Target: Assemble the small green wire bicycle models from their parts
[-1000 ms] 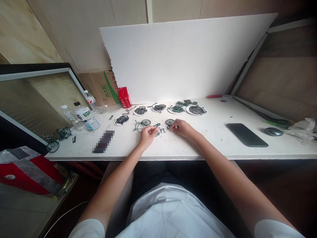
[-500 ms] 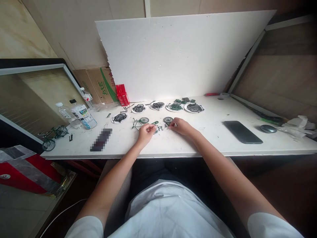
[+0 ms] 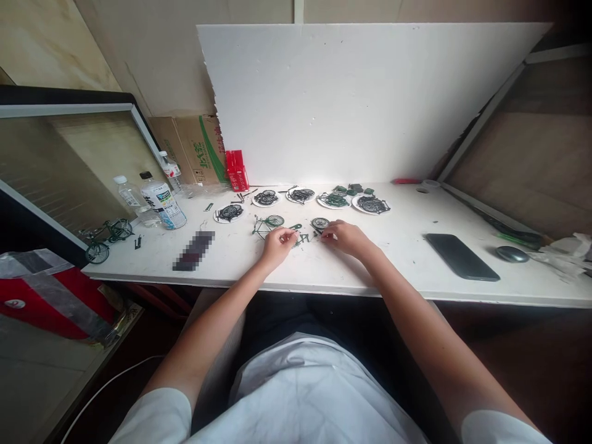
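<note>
My left hand (image 3: pixel 279 244) is closed in a pinch at the front middle of the white table, beside a green toy bicycle frame (image 3: pixel 261 229) that has a spoked wheel (image 3: pixel 276 220) with it. What its fingertips hold is too small to make out. Just to the right, my right hand (image 3: pixel 346 237) is also pinched, low over the tabletop, with its contents hidden by the fingers. A second spoked wheel (image 3: pixel 319 223) lies touching or just behind its fingertips. Between the hands are small green parts (image 3: pixel 303 238), several of them loose.
Behind the hands stand white plates of dark parts (image 3: pixel 370 204) and green parts (image 3: pixel 333 200). An assembled green toy bicycle (image 3: pixel 108 239) and bottles (image 3: pixel 167 206) are on the left. A phone (image 3: pixel 461 256) and a mouse (image 3: pixel 512 254) lie on the right.
The whole view has shifted, so the table's things appear slightly to the right. Both hands stay pinched near the same parts, with only slight finger movement.
</note>
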Demonstrator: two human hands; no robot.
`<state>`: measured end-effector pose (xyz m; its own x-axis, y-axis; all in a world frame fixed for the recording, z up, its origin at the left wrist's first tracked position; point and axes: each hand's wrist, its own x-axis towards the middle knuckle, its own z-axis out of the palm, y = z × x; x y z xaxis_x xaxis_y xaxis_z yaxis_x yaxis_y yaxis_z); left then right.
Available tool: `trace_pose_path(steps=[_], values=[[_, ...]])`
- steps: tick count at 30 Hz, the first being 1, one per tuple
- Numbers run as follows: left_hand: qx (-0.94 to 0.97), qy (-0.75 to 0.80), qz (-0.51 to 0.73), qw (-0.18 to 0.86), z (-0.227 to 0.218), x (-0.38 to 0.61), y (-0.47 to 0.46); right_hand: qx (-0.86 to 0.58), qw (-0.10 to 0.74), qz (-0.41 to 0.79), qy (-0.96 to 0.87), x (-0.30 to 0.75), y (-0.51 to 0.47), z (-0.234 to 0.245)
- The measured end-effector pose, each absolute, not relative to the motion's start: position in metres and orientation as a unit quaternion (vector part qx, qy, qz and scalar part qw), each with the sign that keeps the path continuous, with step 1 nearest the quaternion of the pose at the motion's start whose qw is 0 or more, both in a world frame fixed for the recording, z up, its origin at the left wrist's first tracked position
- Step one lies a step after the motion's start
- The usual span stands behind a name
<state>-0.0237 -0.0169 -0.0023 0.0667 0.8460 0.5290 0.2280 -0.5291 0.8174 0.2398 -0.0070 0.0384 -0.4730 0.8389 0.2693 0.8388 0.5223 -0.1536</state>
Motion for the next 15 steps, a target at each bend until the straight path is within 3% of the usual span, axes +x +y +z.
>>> trace_pose_path(steps=[10,15], values=[[0.684,0.392,0.554,0.269,-0.004,-0.023,-0.016,-0.497,0.171,-0.034,-0.850,0.227,-0.012,0.031],[0.711,0.379,0.542,0.237,-0.005,-0.023,-0.017,-0.462,0.249,-0.018,-0.851,0.229,0.000,0.022]])
